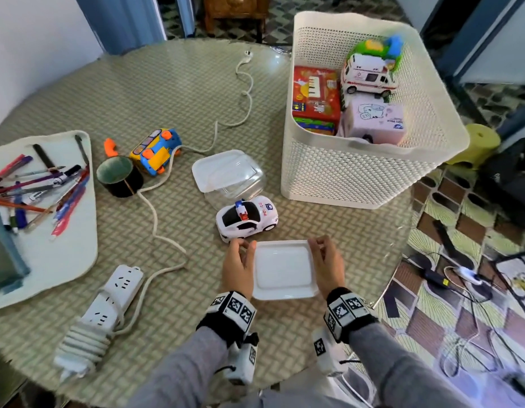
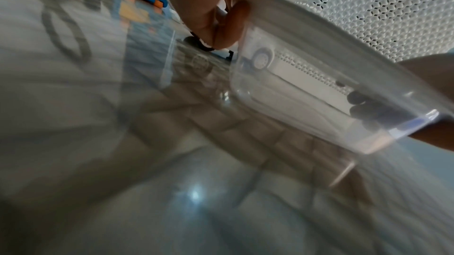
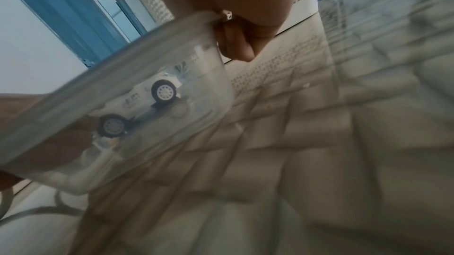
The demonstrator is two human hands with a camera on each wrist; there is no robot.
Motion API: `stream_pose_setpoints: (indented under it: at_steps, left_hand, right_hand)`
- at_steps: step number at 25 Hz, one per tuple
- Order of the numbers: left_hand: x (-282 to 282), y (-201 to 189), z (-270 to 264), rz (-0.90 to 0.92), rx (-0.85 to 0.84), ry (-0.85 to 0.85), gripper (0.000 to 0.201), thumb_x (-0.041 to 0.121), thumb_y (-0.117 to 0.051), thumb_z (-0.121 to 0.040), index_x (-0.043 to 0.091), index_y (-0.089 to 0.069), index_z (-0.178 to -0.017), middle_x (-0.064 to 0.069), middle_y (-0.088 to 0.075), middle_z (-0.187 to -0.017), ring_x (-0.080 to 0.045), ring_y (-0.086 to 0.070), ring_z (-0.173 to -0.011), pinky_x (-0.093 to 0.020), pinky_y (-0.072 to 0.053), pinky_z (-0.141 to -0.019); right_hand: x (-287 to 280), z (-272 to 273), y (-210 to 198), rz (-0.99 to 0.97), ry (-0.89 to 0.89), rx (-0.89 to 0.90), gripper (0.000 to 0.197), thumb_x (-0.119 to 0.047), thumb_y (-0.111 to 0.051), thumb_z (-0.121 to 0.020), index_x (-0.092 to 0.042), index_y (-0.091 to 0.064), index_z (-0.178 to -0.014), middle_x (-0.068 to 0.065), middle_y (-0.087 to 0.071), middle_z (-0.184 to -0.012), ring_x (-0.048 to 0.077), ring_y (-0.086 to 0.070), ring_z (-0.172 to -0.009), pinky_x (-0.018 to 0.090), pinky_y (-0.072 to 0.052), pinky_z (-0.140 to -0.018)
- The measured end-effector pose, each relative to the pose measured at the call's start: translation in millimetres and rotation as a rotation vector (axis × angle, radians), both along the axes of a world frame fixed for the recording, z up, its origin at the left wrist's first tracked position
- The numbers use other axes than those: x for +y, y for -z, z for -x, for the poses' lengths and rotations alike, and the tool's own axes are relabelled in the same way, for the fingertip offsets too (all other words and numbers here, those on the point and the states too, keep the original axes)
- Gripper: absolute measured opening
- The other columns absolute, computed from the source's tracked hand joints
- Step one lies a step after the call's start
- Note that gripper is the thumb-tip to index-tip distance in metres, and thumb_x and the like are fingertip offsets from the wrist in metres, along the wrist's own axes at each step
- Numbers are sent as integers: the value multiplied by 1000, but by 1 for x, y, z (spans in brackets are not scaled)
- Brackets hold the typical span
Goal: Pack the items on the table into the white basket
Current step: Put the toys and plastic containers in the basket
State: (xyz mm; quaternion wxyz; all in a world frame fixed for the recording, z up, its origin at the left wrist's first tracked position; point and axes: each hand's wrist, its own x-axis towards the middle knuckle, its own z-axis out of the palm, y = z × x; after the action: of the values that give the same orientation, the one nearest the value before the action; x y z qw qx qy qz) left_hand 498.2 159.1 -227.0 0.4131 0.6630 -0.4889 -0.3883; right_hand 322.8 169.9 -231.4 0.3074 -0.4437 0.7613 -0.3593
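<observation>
Holding the tub (image 1: 285,270) just over the tabletop (image 1: 179,92), my left hand (image 1: 237,267) and right hand (image 1: 326,265) pinch its rim with curled fingers (image 2: 230,24). Swinging right to the basket (image 1: 358,169), it might clip the car (image 1: 247,218) or slip.

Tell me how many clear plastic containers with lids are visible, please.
2: one container held between both hands near the table's front edge; the other container on the table behind the police car.

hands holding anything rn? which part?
Both: left hand and right hand grip the lidded clear container by its opposite side edges at the rim, lifted off the table.
</observation>
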Motion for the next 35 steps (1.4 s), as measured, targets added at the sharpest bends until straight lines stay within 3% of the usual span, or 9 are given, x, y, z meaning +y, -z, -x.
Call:
stream_pose_setpoints:
  at_steps: [5,11,17,20,22,24,27,31,35]
  left_hand:
    - [-4,3,2,26,-19,-5,13,26,-56,-94,15,-52,-87,-1,-58,-77,-21,-53,-72,-23,-37,-64]
    - [-3,3,4,-17,8,-50,13,26,-58,-93,15,-54,-87,1,-56,-72,-16,-50,-69,-21,-40,-63]
    - [-3,0,1,51,-119,40,14,24,-53,-96,16,-50,-85,-2,-55,-77,-16,-48,-68,-17,-34,-59]
    - [-9,-16,-7,71,-182,37,18,26,-47,-98,15,-52,-84,3,-55,-82,-13,-51,-73,-25,-36,-64]
    - [-19,-34,-13,159,-169,19,18,27,-48,-98,13,-56,-90,3,-58,-87,-10,-54,-77,-21,-41,-67]
    - [-34,-53,-18,202,-127,-12,15,27,-50,-97,14,-57,-93,4,-59,-89,-5,-54,-78,-15,-40,-69]
    - [-71,-71,-29,183,-38,-103,12,27,-53,-96,17,-58,-99,0,-62,-98,-12,-56,-87,-23,-43,-79]
    - [-118,-67,-43,50,-26,-100,29,30,-58,-92,16,-55,-117,-4,-59,-115,-18,-56,-101,-33,-45,-88]
    - [-141,-51,-54,-164,-39,-74,60,44,-64,-85,13,-46,-133,-8,-51,-129,-24,-53,-116,-38,-43,-99]
  right_hand:
    - [-4,3,3,6,8,8,25,-33,-50,-96,-10,-57,-95,10,-68,-90,28,-63,-81,44,-51,-72]
    - [-2,4,1,-9,-11,-8,25,-29,-51,-97,-5,-56,-97,3,-60,-83,21,-55,-75,28,-36,-65]
    - [-1,7,-1,-56,-51,51,22,-35,-49,-97,-13,-55,-97,6,-64,-89,26,-60,-79,36,-48,-69]
    - [-7,10,-17,-12,-91,188,18,-28,-51,-95,-14,-59,-104,5,-60,-102,25,-58,-93,43,-49,-83]
    - [-21,4,-38,150,-135,248,14,-16,-55,-93,-8,-61,-103,8,-58,-101,27,-56,-95,41,-45,-89]
    - [-43,-8,-61,229,-240,242,15,-11,-55,-92,-6,-61,-105,8,-58,-101,26,-56,-93,41,-46,-87]
    - [-88,-33,-86,245,-384,170,17,-9,-54,-92,-5,-60,-107,9,-58,-104,21,-56,-89,38,-49,-84]
    - [-150,-62,-99,117,-478,138,28,-14,-53,-93,-7,-57,-120,12,-60,-116,25,-56,-105,41,-45,-95]
    - [-188,-75,-86,-80,-557,203,48,-22,-55,-93,-12,-40,-138,13,-43,-141,28,-47,-124,36,-37,-103]
